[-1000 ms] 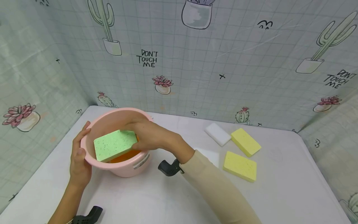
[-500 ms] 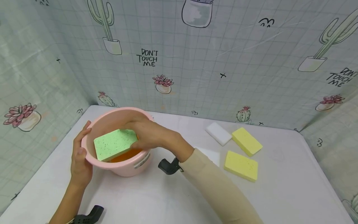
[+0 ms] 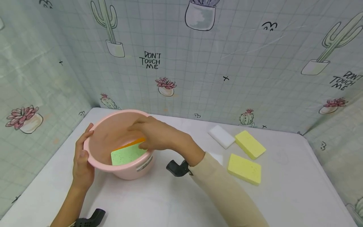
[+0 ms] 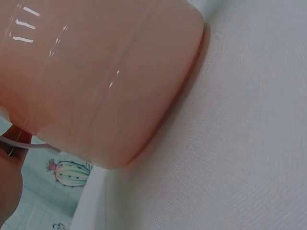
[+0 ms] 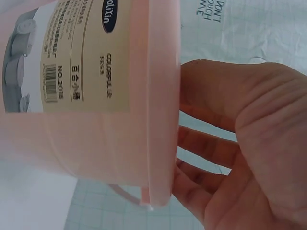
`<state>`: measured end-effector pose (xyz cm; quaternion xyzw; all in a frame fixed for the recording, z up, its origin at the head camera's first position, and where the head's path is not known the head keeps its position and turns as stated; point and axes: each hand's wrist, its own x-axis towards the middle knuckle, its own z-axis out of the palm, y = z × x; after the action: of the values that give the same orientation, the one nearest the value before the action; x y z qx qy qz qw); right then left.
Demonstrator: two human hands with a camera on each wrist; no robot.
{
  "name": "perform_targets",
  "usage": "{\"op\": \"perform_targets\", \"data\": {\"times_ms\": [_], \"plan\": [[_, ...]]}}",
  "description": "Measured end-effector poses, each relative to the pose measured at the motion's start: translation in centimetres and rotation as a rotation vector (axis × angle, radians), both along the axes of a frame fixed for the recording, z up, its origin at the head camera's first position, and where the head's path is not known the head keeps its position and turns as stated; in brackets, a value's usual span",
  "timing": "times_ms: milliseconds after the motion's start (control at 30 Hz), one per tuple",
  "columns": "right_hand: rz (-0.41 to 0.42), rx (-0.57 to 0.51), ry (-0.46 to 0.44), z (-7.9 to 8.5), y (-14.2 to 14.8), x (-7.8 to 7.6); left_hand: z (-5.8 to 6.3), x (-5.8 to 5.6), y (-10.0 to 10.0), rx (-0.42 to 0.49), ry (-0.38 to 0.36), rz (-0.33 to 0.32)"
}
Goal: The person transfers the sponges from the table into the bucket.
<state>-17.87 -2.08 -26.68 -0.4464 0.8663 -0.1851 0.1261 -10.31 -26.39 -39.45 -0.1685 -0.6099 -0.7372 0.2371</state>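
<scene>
A pink plastic bucket [image 3: 136, 114] stands on the table at the left in the head view. My left hand [image 3: 83, 167] holds its left rim, fingers and thumb against the edge. Inside the bucket lies a green sponge [image 3: 126, 156], low against the near wall, with an orange item [image 3: 129, 144] showing as a strip behind it. My right hand [image 3: 154, 132] reaches over the right rim, thumb at the sponge's upper right edge. In the right wrist view its fingers [image 5: 206, 143] are spread and loose, their tips hidden behind the bucket rim.
Two yellow sponges [image 3: 249, 144] and a white sponge [image 3: 221, 136] lie on the white table [image 3: 292, 189] to the right. Another white piece [image 3: 216, 157] is partly behind the right forearm. A printed cloth [image 3: 198, 63] hangs round the table's back and sides.
The green sponge has dropped lower into the bucket and tipped toward the near wall, baring the orange strip behind it. My right hand has shifted slightly right. The left hand keeps its hold.
</scene>
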Motion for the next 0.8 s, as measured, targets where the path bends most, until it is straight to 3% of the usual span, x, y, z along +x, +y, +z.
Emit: {"op": "perform_targets", "data": {"times_ms": [200,433,800], "plan": [[-0.05,-0.11,0.051,0.0,1.9,0.3,0.0,0.1,0.0,0.006,-0.017,0.001],[-0.116,-0.294,0.111,-1.4,4.4,0.5,0.1,0.1,-0.1,0.0,-0.029,0.007],[-0.249,-0.354,0.082,-4.2,8.0,1.9,0.2,0.0,0.0,0.002,-0.027,0.0]]}}
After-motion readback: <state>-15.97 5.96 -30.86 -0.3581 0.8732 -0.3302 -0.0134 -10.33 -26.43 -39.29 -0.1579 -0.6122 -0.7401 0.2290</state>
